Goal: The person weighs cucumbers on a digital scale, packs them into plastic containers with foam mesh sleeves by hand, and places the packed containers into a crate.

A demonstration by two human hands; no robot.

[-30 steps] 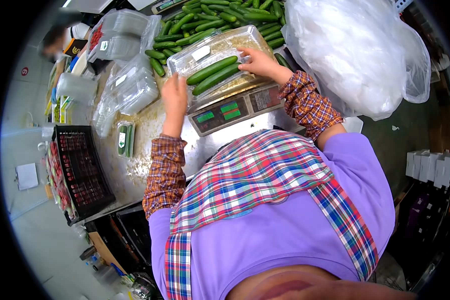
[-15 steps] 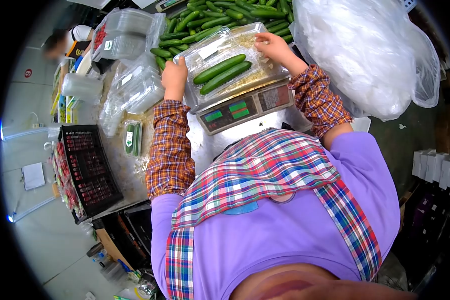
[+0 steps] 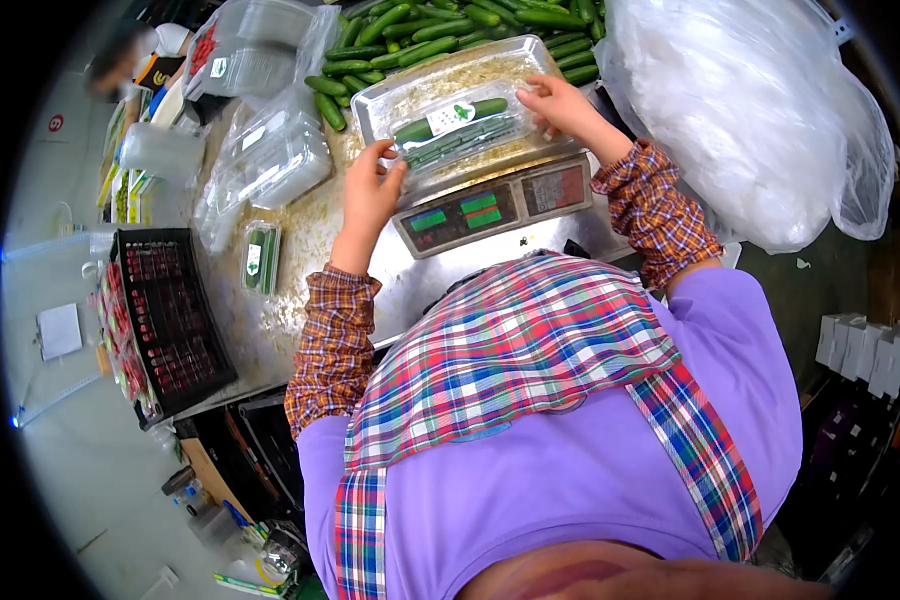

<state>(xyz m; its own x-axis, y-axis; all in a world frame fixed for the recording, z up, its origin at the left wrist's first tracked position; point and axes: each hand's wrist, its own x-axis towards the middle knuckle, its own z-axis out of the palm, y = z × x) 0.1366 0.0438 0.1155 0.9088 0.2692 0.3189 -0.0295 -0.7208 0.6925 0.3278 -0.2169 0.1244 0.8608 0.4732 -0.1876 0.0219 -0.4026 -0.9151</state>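
A clear plastic box with cucumbers inside and a white label on its lid lies closed on the metal tray of the weighing scale. My left hand is at the box's left end, thumb and fingers curved around its corner. At the right end, my right hand has its fingers on the box's edge. Loose cucumbers are heaped behind the tray.
A second packed box lies on the table left of the scale. Stacked clear containers, a black crate and a large plastic bag surround the work area. A person is at the upper left.
The lid, earlier standing open behind the cucumbers, is now down over them, its label on top. Both hands have come from the lid's sides to the ends of the box.
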